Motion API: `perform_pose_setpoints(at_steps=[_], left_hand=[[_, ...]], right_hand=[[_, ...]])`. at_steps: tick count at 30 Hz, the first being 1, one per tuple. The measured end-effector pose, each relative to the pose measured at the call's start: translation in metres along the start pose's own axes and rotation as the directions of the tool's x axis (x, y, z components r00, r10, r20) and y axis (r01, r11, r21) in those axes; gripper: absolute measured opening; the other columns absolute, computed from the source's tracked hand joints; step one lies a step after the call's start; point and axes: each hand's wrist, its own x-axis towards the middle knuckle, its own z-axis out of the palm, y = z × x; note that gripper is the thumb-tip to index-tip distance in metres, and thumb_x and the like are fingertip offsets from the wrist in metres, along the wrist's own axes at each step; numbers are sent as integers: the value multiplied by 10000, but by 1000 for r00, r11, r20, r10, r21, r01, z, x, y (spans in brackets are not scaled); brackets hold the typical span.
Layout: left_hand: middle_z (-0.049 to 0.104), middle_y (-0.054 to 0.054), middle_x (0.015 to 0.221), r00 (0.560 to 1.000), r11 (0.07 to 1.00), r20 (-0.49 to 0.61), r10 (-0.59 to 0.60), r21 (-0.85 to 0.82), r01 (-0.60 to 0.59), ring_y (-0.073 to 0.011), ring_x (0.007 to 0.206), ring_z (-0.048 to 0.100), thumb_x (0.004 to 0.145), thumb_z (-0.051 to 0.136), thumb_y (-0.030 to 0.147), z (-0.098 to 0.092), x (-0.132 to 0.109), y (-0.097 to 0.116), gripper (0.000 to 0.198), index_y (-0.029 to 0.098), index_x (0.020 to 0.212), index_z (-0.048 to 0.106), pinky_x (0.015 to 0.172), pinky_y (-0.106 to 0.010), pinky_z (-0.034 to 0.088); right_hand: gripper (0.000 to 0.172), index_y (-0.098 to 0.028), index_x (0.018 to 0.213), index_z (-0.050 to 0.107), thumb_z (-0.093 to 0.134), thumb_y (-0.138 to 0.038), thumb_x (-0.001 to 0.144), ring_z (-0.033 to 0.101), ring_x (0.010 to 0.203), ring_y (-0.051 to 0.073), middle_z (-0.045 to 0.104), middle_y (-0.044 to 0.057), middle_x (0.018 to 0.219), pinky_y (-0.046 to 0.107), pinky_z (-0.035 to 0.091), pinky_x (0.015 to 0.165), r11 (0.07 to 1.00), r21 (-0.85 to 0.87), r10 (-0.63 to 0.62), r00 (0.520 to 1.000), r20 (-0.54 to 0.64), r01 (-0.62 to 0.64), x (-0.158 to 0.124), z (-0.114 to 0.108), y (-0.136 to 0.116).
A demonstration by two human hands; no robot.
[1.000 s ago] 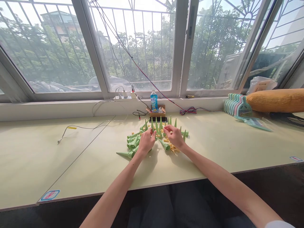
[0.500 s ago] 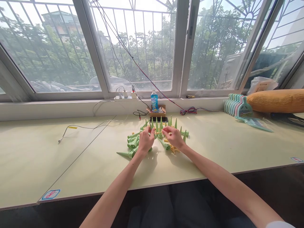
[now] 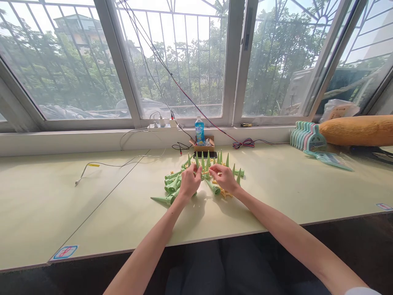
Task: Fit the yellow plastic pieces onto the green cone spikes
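Note:
My left hand [image 3: 190, 181] is closed at the left of the pile, its fingers round what looks like a green plastic spike [image 3: 197, 159] whose tip points up; the lower part is hidden by the hand. Opposite it, my right hand [image 3: 225, 178] pinches a small yellow plastic piece [image 3: 206, 172] between thumb and fingertips, close to my left fingers. Around both hands are several cone-shaped green spikes, some upright like the one at the right [image 3: 227, 159], others lying down [image 3: 162, 199]. Loose yellow pieces [image 3: 226, 194] lie beneath my right hand.
Behind the pile lie a dark phone [image 3: 205, 155] and a small cardboard box [image 3: 210, 148] by a blue bottle [image 3: 199, 132]. Coiled cable [image 3: 244, 143] runs along the wall. Pastel plastic tools [image 3: 308, 137] and an orange cushion [image 3: 353, 130] are at right. A white cable [image 3: 107, 165] crosses the left side.
My left hand has shifted slightly to the right, nearer my right hand. The small yellow piece shows more between them. My right hand has barely moved.

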Motion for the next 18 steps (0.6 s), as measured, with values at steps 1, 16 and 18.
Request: perform_pose_setpoints(at_steps=[1,16,18], left_hand=[[520,28,578,1000,1000,2,2,-1,-2,-113,406,448,917,462,415,0,0,0,291,215,715,400,488,-256,332],[563,15,620,998,998,13,55,-1,-55,-107,425,443,925,442,437,2,1,-2,321,210,703,392,490,-252,314],[567,14,621,998,998,12,61,-2,-61,-107,426,443,924,447,434,2,1,-3,320,209,702,396,490,-251,315]], right_hand=[[182,-194,821,641,556,-339,889,634,693,169,685,36,765,271,486,615,1000,-2,-2,1000,2,2,0,0,0],[202,-187,824,652,554,-351,890,628,680,164,687,40,767,263,476,578,1000,-1,13,999,32,-13,-1,0,-3],[212,-187,829,656,553,-362,889,630,687,167,689,45,774,265,481,576,1000,4,16,999,36,-16,-1,0,-3]])
